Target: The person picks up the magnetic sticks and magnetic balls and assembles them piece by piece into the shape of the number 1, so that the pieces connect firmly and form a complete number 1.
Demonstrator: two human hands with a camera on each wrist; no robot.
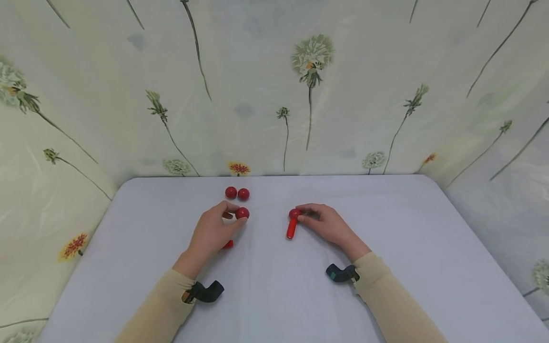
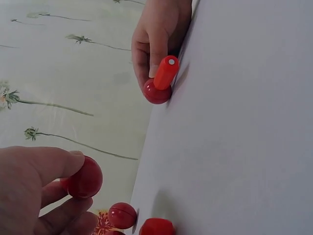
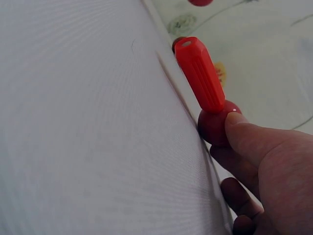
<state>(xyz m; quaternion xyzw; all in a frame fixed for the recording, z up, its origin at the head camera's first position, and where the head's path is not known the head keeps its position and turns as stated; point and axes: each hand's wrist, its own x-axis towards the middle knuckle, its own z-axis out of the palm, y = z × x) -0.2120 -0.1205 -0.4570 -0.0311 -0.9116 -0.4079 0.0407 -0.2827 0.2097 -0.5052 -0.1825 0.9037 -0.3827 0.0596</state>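
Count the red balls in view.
4. The left hand holds the first ball, the right hand the second ball; beyond the left hand, the third ball and fourth ball sit side by side. Hands might hide more.

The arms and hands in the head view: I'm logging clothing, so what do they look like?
The left sleeve and right sleeve are plain beige and long. The left device and right device at the wrists are dark and bent; the right one bears a small green mark. The left hand and right hand wear no gloves.
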